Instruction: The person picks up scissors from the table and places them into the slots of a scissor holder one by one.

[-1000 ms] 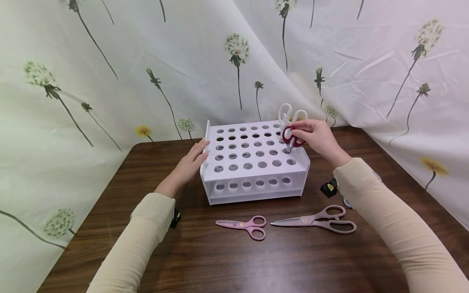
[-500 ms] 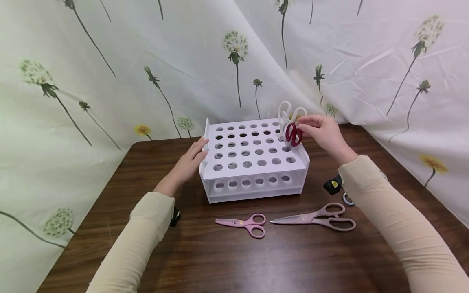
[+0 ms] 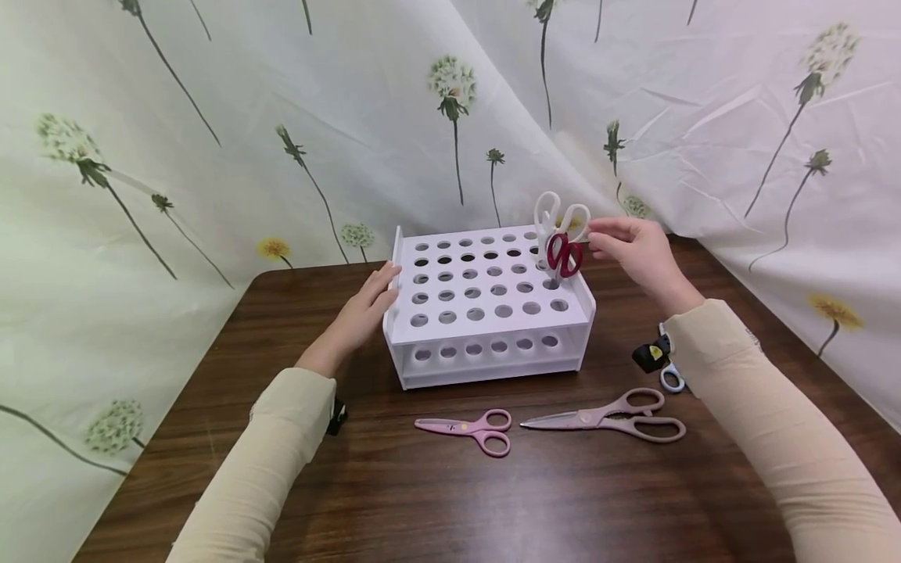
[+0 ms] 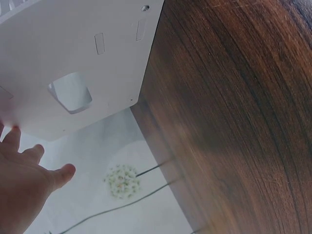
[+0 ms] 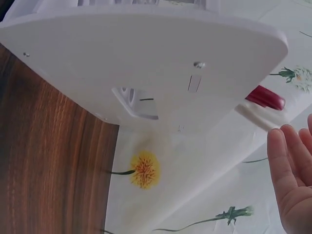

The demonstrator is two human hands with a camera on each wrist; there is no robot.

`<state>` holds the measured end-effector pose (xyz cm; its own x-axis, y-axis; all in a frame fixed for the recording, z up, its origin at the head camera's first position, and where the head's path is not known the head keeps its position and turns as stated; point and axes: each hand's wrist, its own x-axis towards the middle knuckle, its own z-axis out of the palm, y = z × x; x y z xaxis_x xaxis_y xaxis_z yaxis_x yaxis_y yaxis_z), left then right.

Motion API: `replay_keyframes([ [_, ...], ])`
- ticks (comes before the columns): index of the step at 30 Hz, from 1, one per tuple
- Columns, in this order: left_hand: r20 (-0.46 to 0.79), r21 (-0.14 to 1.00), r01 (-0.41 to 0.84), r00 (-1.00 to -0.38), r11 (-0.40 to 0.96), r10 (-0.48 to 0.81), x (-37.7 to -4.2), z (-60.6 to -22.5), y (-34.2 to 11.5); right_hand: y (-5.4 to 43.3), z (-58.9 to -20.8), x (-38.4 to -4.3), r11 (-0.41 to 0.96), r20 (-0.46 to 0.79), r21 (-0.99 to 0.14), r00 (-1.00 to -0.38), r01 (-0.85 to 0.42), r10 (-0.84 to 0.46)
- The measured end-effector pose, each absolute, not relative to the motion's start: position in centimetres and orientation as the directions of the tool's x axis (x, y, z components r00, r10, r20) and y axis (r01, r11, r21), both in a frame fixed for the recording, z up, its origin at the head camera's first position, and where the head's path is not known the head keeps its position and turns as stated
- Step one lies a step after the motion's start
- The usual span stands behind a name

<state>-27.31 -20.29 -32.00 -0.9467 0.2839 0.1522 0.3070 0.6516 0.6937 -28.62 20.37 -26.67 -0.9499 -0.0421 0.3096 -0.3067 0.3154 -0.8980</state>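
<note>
A white rack with rows of round holes stands on the table. Red-handled scissors stand handles up in a hole near its right side, in front of white-handled scissors that also stand upright. My right hand is just right of both handles, fingers relaxed and holding nothing; the right wrist view shows this hand beside the rack's side wall. At the rack's left wall, my left hand rests its straight fingertips against the edge, as the left wrist view also shows with the fingers.
Pink scissors and larger mauve scissors lie on the wooden table in front of the rack. Light blue scissors handles show partly under the right sleeve. A flower-print cloth hangs behind the table.
My right hand has let go of the red-handled scissors, which now stand in the rack, and has moved off to the right. My left hand has stayed at the rack's left wall.
</note>
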Motion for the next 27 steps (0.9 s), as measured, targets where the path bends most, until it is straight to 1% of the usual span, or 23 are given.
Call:
replay_keyframes([
  [6,0.146,0.691,0.306,-0.946,0.655,0.288,-27.3,-32.1,-20.3,21.3,-26.9,-28.4,0.354,0.317,-0.883,-0.948,-0.307,-0.031],
  [11,0.156,0.69,0.311,-0.945,0.654,0.286,-27.3,-32.0,-20.3,22.0,-27.1,-28.3,0.339,0.319,-0.888,-0.947,-0.31,-0.028],
  [23,0.165,0.688,0.322,-0.942,0.65,0.292,-27.4,-32.0,-20.4,23.2,-27.5,-28.2,0.185,0.325,-0.929,-0.946,-0.321,-0.005],
  [27,0.159,0.687,0.319,-0.943,0.653,0.293,-27.4,-32.0,-20.3,23.9,-27.9,-28.2,0.168,0.337,-0.928,-0.941,-0.332,0.006],
])
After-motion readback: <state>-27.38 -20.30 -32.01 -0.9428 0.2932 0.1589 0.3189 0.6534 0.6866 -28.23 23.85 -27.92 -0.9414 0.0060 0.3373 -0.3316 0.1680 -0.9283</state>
